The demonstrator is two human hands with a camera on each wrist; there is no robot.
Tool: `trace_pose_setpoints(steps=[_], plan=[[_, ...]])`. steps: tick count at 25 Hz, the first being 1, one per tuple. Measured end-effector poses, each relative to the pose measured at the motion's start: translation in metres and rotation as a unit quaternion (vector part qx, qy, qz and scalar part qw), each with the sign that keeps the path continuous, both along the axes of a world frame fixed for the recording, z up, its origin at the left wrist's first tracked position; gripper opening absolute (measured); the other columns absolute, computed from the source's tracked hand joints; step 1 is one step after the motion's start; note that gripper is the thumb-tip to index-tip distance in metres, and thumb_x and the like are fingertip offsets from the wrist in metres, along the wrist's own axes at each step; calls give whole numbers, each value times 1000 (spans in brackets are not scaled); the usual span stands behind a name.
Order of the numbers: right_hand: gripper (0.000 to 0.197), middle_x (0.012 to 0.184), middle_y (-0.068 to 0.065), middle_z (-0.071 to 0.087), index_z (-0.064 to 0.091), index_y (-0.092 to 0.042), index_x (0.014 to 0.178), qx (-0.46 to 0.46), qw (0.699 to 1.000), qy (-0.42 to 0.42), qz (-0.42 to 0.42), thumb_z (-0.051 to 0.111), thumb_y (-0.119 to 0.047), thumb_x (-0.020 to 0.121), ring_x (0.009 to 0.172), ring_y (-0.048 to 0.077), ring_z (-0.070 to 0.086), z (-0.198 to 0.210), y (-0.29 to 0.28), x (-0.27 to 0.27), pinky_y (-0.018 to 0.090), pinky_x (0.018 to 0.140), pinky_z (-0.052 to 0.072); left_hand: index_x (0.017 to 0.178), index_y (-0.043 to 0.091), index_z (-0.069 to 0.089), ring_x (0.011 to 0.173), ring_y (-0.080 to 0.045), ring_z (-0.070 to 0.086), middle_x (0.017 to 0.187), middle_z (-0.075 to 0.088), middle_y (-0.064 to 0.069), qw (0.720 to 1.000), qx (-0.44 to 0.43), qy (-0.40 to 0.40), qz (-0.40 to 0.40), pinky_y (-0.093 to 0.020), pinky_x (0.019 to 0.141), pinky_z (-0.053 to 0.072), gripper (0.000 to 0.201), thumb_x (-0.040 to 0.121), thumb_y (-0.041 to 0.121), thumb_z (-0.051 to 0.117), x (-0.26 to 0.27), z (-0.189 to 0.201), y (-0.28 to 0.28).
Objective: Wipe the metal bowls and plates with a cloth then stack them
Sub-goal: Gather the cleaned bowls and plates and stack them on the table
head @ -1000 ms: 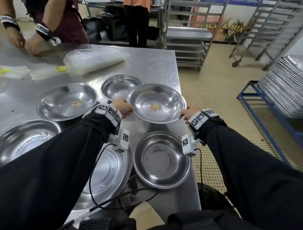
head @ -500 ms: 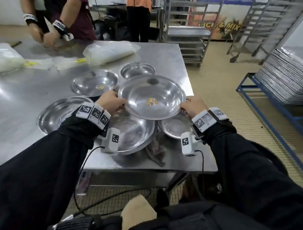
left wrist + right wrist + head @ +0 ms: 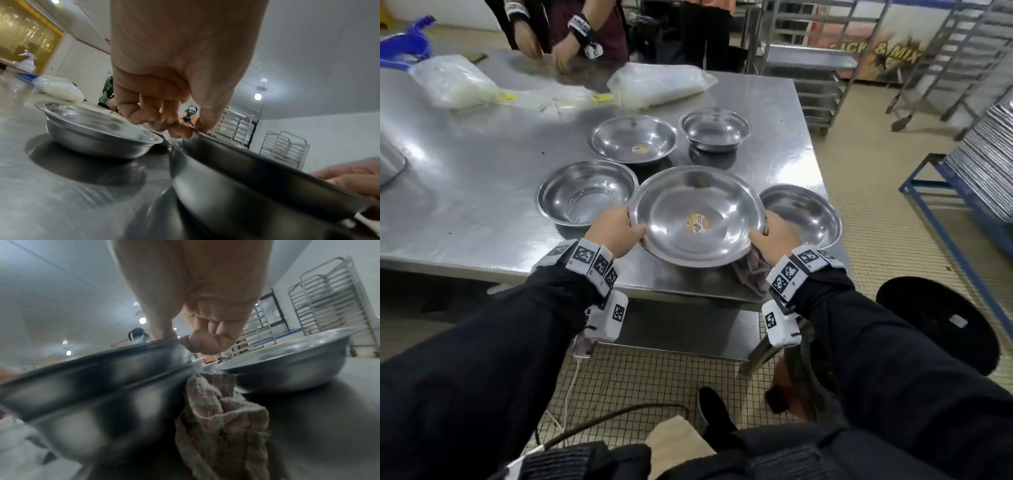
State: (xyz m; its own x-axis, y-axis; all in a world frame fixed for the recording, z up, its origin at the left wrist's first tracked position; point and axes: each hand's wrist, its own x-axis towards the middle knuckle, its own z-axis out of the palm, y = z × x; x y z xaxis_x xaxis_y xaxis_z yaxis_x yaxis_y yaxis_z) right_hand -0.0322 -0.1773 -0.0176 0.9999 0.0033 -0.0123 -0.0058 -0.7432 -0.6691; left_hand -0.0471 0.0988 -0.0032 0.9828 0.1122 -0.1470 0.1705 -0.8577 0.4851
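Lowered since earlier: our sticker-marked bowl (image 3: 697,216), onto another near worktop (image 3: 465,205) edge | left hand (image 3: 613,229), right hand (image 3: 774,236) grip its rim | cloth (image 3: 222,418) beside | sticker unreadable; wall reads "& MIX"

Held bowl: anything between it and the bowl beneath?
Nothing visible. Both hands, left hand and right hand, hold the held bowl directly over the lower bowl; cloth lies beside it, not between.

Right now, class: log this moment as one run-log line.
left hand: grips bowl rim | right hand: grips opposite rim | stickered bowl: sits above another bowl | cloth: on table
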Motion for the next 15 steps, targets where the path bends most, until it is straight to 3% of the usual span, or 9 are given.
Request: trace_pose_setpoints(steps=[2,4,7,9,11,13,15], plan=[[18,86,8,61,57,-6,101,-80,996,31,9,50,-17,89,77,22,55,4,8,7,28,63,40,86,3,58,68,-27,60,75,62,-13,1000,8,23,-17,-28,54,40,19,93,20,54,3,-9,4],[22,91,11,60,56,-5,107,-140,989,55,2,49,-17,90,77,24,55,5,14,11,29,65,41,101,3,59,70,-25,60,83,66,-12,999,-9,27,-21,-27,56,43,20,92,20,53,8,-18,8],[32,102,12,62,51,-6,119,-183,980,73,-12,48,-23,93,87,27,60,6,19,13,33,72,49,98,6,54,67,-20,59,77,63,-7,999,7,24,-26,-30,56,43,18,93,24,55,11,-20,12],[39,115,13,60,47,-12,130,-147,986,75,-30,47,-27,94,98,28,60,10,21,16,33,77,48,98,5,54,72,-22,59,79,62,-6,999,16,27,-15,-31,63,43,25,95,30,54,16,-17,17],[38,116,11,60,47,-17,131,-68,995,60,-38,48,-26,94,92,25,61,22,28,29,30,72,48,110,7,55,86,-23,60,95,64,-6,1000,13,22,1,-32,73,43,31,95,34,53,29,-9,27],[37,104,6,61,48,-20,129,14,997,71,-16,51,-22,92,74,19,59,37,43,51,27,59,46,113,10,58,98,-24,59,105,63,-6,1000,3,26,16,-33,83,45,32,94,34,53,50,0,39],[37,83,3,57,48,-17,128,104,989,102,16,51,-17,92,54,15,50,49,63,78,22,42,40,101,10,62,93,-25,62,102,66,-8,999,-15,48,13,-32,79,49,23,93,29,52,78,10,51]])
